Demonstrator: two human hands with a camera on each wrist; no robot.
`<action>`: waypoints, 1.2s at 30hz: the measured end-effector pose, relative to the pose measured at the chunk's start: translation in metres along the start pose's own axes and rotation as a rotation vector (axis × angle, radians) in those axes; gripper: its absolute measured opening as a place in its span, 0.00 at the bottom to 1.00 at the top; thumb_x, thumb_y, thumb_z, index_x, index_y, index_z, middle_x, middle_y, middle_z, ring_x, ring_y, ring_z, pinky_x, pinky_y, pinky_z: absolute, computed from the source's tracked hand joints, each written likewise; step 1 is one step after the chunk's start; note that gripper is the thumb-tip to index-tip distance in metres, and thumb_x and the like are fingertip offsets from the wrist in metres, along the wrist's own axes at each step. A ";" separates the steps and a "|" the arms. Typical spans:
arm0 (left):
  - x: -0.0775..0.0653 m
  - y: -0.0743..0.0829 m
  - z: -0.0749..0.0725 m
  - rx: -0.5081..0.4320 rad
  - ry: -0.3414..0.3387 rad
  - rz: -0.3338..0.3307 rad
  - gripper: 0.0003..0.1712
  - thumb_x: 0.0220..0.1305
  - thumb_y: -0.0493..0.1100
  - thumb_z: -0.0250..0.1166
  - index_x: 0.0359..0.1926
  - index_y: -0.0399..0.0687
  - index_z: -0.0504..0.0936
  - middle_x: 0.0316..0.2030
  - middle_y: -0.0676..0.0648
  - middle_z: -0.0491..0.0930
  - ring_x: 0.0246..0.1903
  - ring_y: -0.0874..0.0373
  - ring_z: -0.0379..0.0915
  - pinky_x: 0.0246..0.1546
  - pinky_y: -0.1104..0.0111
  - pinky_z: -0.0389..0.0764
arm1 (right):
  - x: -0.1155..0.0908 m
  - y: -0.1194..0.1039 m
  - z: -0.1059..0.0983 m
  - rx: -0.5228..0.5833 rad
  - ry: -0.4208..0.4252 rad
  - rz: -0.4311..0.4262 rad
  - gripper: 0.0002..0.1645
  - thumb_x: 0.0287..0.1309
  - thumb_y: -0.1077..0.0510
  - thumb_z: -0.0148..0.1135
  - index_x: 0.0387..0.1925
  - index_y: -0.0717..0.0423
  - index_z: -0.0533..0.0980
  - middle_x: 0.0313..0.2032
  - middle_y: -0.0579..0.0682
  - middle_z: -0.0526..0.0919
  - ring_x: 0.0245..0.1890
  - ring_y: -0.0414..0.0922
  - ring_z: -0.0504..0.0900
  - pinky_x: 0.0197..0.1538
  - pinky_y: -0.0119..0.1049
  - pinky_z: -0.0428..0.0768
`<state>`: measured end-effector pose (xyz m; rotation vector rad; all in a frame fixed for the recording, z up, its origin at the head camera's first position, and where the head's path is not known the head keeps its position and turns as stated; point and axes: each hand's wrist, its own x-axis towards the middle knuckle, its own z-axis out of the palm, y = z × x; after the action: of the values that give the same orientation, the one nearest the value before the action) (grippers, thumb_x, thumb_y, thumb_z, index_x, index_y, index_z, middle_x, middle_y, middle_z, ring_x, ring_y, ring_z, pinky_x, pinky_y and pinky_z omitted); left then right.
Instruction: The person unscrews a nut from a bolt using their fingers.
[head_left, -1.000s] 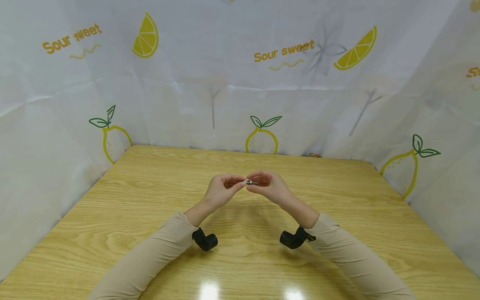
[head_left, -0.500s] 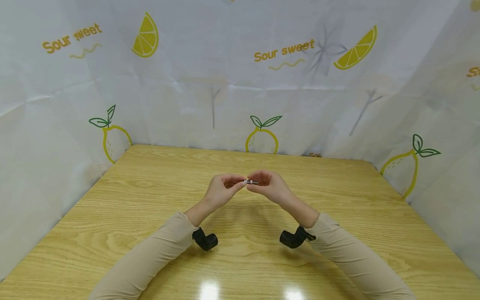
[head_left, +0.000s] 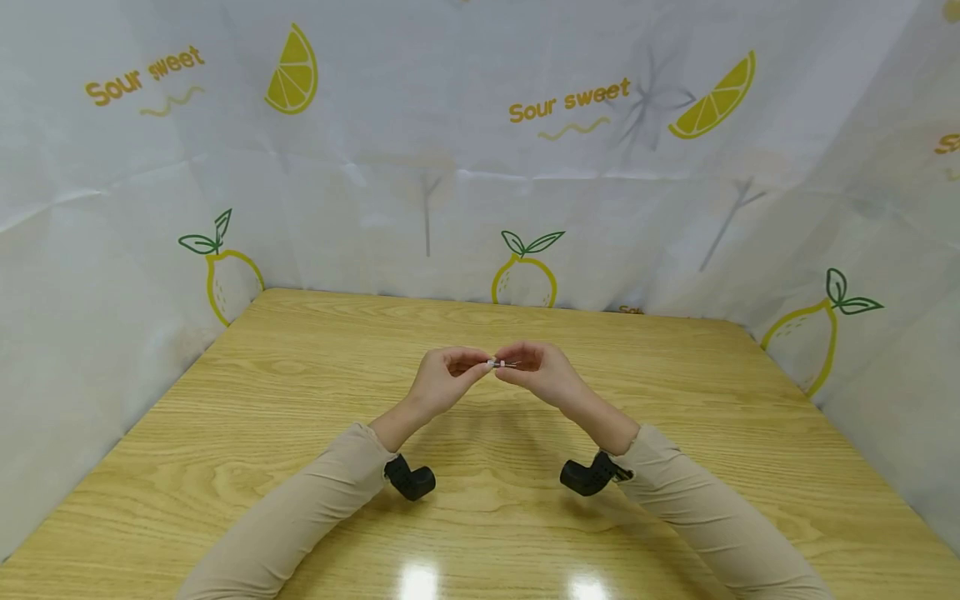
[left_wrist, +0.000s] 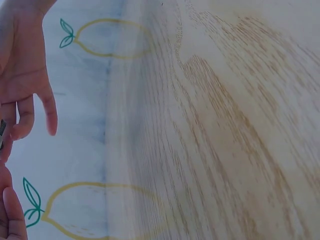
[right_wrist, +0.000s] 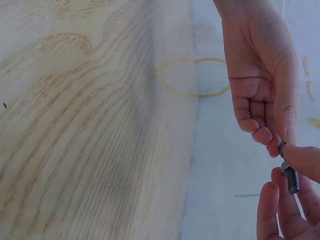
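Note:
My left hand [head_left: 444,382] pinches the head end of a small metal bolt [right_wrist: 293,183], which lies sideways between both hands above the table. The threaded end points toward the palm of my right hand [head_left: 542,373]. A nut [right_wrist: 285,165] sits on the thread close to the left fingertips. In the right wrist view, my right thumb [right_wrist: 306,161] and a finger bear on the nut from opposite sides. The left wrist view cuts off most of the work at its edge; only a dark sliver of the bolt [left_wrist: 2,131] shows there.
A wood-grain table [head_left: 480,517] lies under both forearms. Behind it hangs a white cloth [head_left: 375,225] printed with lemons and lettering. Each wrist carries a black camera mount, one on the left [head_left: 410,479] and one on the right [head_left: 587,477].
Both hands and the bolt stay in nearly the same place. The right thumb and fingertips shift slightly around the nut.

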<state>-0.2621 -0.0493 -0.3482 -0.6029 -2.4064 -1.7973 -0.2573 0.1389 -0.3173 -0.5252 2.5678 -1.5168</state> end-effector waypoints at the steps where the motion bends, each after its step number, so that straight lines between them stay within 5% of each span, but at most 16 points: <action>1: 0.000 0.000 0.000 -0.003 0.001 -0.001 0.13 0.62 0.43 0.63 0.45 0.42 0.83 0.43 0.41 0.83 0.40 0.52 0.81 0.39 0.69 0.80 | 0.000 0.000 0.000 -0.002 0.000 -0.007 0.20 0.60 0.56 0.61 0.52 0.61 0.74 0.50 0.59 0.79 0.50 0.52 0.79 0.51 0.44 0.79; 12: -0.004 0.001 0.000 -0.001 0.006 0.074 0.15 0.63 0.48 0.62 0.44 0.41 0.84 0.39 0.43 0.84 0.38 0.48 0.81 0.36 0.69 0.80 | 0.001 0.003 0.000 -0.015 -0.031 0.012 0.18 0.64 0.53 0.55 0.49 0.60 0.77 0.46 0.59 0.83 0.48 0.56 0.79 0.55 0.51 0.76; 17: -0.002 0.000 0.000 -0.014 -0.004 0.030 0.14 0.63 0.44 0.62 0.45 0.41 0.83 0.43 0.40 0.83 0.41 0.44 0.80 0.39 0.68 0.80 | 0.001 0.004 0.000 -0.007 -0.016 -0.002 0.20 0.60 0.56 0.61 0.52 0.60 0.74 0.50 0.59 0.79 0.49 0.52 0.79 0.51 0.44 0.79; 25: 0.000 -0.001 0.001 -0.002 -0.003 -0.006 0.13 0.63 0.44 0.62 0.45 0.42 0.83 0.43 0.41 0.83 0.42 0.47 0.80 0.39 0.70 0.80 | 0.002 0.004 0.000 0.000 -0.037 0.029 0.21 0.66 0.49 0.52 0.52 0.60 0.76 0.47 0.60 0.82 0.50 0.59 0.77 0.57 0.54 0.73; 36: -0.001 -0.001 0.000 0.005 -0.001 0.012 0.14 0.63 0.44 0.62 0.46 0.41 0.83 0.44 0.40 0.83 0.41 0.51 0.80 0.41 0.67 0.80 | 0.001 0.004 0.000 -0.020 0.010 -0.011 0.20 0.59 0.55 0.62 0.52 0.59 0.74 0.50 0.58 0.79 0.48 0.52 0.79 0.49 0.42 0.80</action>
<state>-0.2617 -0.0499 -0.3493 -0.6165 -2.4015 -1.7866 -0.2591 0.1403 -0.3202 -0.5365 2.5943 -1.5024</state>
